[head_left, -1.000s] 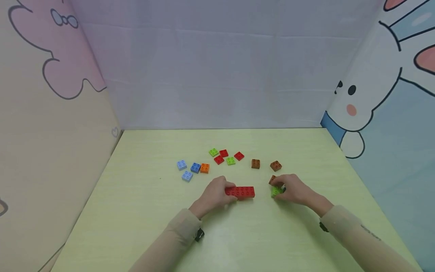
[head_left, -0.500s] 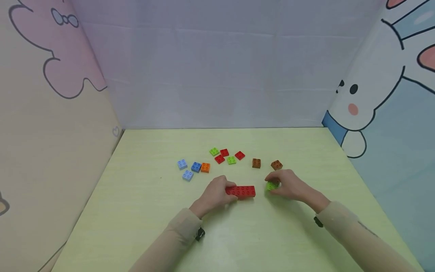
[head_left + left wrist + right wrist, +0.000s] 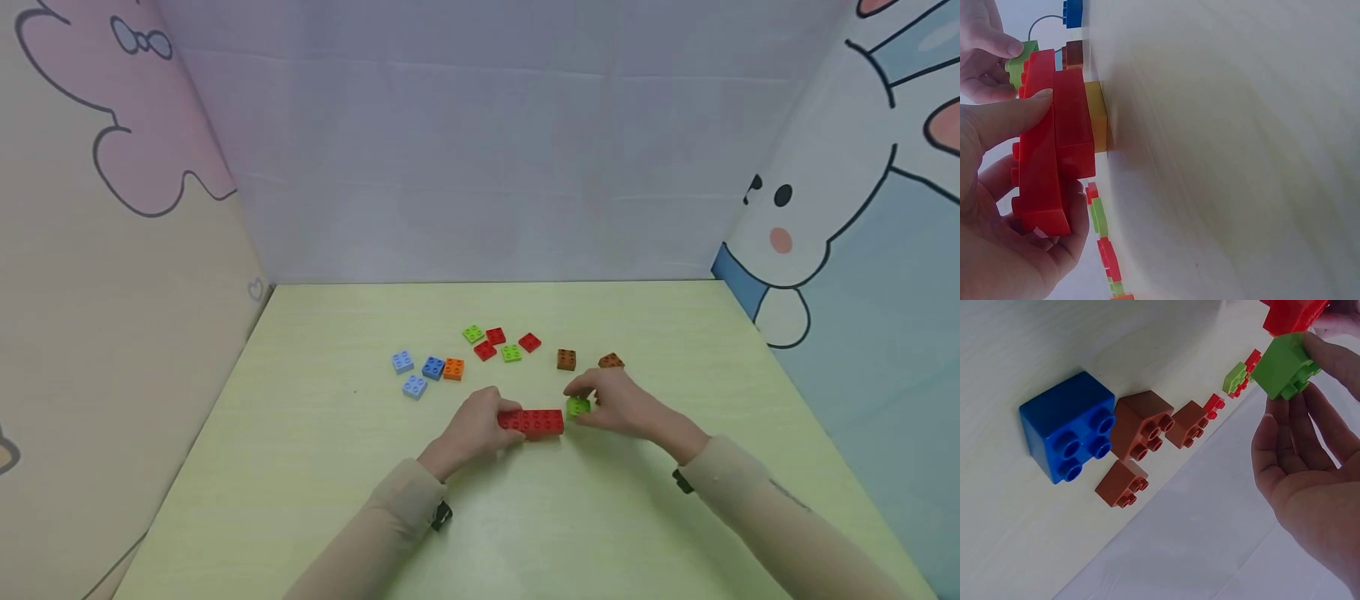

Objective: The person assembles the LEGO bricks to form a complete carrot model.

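Perhaps a playroom, cartoon walls (image 3: 862, 275)

The right hand (image 3: 628, 406) now sits farther left over the table (image 3: 525, 525) than a second ago, its pinched green brick (image 3: 578, 407) just beside the red stack (image 3: 546, 422), the rightmost brown brick (image 3: 611, 360) newly part-hidden behind it.

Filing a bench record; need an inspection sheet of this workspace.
Surface: pale yellow-green flat tabletop, one small dark speck.
Job's things: red oblong plastic brick stack, yellow plastic brick beneath; green square plastic brick close by, contact unclear.
Clutter: loose light-blue, blue, orange, red, green and brown square plastic bricks, scattered.
Hands: left hand grips the stack; right hand pinches the green brick.
Cables: nothing seen.
Surroundings: pale fabric backdrop, cartoon-printed side panels.
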Demonstrator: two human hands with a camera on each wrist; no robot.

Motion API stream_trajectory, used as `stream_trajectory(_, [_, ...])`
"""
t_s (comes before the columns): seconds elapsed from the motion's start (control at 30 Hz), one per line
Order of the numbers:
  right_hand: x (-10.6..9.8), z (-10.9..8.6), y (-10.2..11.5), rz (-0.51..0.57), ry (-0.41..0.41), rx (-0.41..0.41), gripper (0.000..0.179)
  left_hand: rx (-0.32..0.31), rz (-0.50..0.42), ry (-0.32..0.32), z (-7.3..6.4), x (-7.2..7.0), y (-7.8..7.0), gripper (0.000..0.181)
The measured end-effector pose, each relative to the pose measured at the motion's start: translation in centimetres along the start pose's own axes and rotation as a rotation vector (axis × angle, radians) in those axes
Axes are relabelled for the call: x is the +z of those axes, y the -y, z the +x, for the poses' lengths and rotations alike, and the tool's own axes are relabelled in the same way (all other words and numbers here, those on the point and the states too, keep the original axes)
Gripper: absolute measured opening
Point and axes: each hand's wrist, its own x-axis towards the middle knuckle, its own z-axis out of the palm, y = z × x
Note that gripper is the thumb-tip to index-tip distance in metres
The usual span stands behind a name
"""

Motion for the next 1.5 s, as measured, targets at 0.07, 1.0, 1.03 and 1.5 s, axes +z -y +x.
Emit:
stream_trajectory(0.07, [0.0, 0.2, 0.4, 0.0, 0.002, -0.008, 0.035, 0.0, -0.001, 0.001, 0.0, 0.0, 0.0, 0.047])
stream_trajectory(1.0, [0.3, 1.9, 2.8, 0.001, 0.056, -0.045, 0.033, 0.023, 0.022, -0.013, 0.3, 0.1, 0.3, 0.043])
stream_trajectory(1.03, [0.3, 1.9, 2.8, 0.001, 0.058, -0.043, 0.033, 0.022, 0.02, -0.013, 0.3, 0.1, 0.3, 0.043])
stream_trajectory(1.5, [0.8, 1.7, 2.9, 0.011, 0.056, -0.066, 0.033, 0.031, 0.002, 0.002, 0.2, 0.1, 0.3, 0.041])
